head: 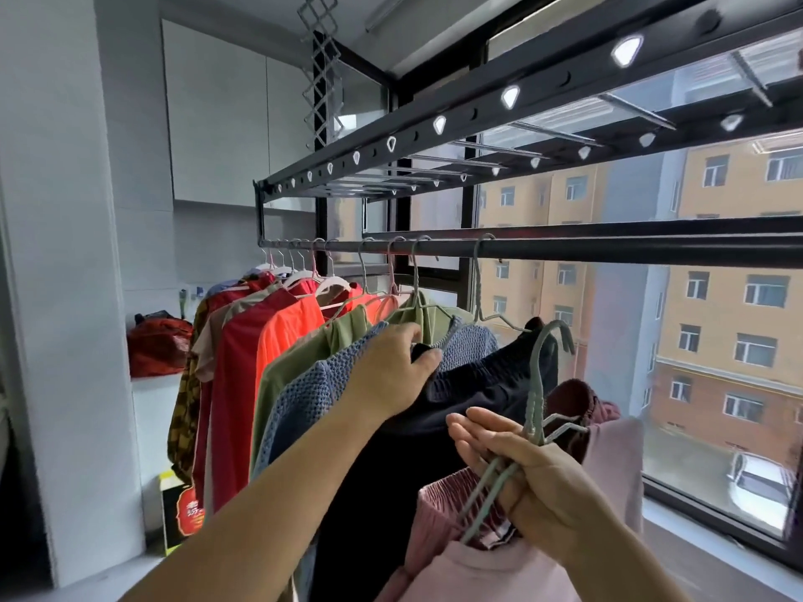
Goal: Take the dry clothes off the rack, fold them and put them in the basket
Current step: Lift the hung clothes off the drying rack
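Observation:
A black rack rod [608, 249] runs across the window with several garments on hangers: red [243, 367], orange [287, 336], green [304, 354] and blue knit [304, 397] tops. My left hand [391, 371] grips the collar of a dark navy garment [434, 436] that hangs on a wire hanger [480, 288]. My right hand [534, 475] holds grey-green hangers [543, 375] taken off the rod, with pink clothes [478, 571] and a maroon piece [573, 401] hanging from them. No basket is in view.
A large window [717, 341] lies behind the rack, its sill at lower right. A white counter at left carries a red bag [158, 345]. A box [180, 510] stands on the floor below. White cabinets [226, 110] are mounted above.

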`<state>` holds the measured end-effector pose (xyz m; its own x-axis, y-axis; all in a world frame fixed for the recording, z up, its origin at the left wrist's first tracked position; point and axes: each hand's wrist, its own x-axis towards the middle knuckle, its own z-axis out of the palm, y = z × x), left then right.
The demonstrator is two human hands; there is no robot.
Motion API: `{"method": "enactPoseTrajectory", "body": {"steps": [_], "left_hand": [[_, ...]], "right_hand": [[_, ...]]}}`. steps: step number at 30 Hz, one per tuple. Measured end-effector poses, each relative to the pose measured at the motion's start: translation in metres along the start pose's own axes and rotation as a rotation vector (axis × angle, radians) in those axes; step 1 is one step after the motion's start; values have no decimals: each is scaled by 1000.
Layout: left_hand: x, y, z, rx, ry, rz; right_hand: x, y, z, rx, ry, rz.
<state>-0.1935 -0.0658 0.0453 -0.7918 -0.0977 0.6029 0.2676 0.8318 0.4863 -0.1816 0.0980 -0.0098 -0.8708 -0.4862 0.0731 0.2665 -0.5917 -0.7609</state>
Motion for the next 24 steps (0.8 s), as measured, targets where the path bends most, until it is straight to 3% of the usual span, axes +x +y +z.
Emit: {"method": "enactPoseTrajectory", "body": {"steps": [4, 9, 14, 18, 21, 24], "left_hand": [[42, 22, 23, -23, -228, -105], [53, 25, 24, -582, -143, -353], [58, 27, -15, -555, 23, -222], [18, 21, -12, -520, -110, -119], [-17, 6, 8, -497, -71, -87], [-31, -17, 11, -630, -82, -169]], "right_hand": [[14, -14, -12, -31, 16, -35], [35, -30, -21, -44, -27, -122], [49, -29, -17, -54, -95, -157], [56, -16, -1, -162, -133, -166], [56, -3, 12, -265, -225, -160], [58, 14, 17, -279, -230, -157]]}}
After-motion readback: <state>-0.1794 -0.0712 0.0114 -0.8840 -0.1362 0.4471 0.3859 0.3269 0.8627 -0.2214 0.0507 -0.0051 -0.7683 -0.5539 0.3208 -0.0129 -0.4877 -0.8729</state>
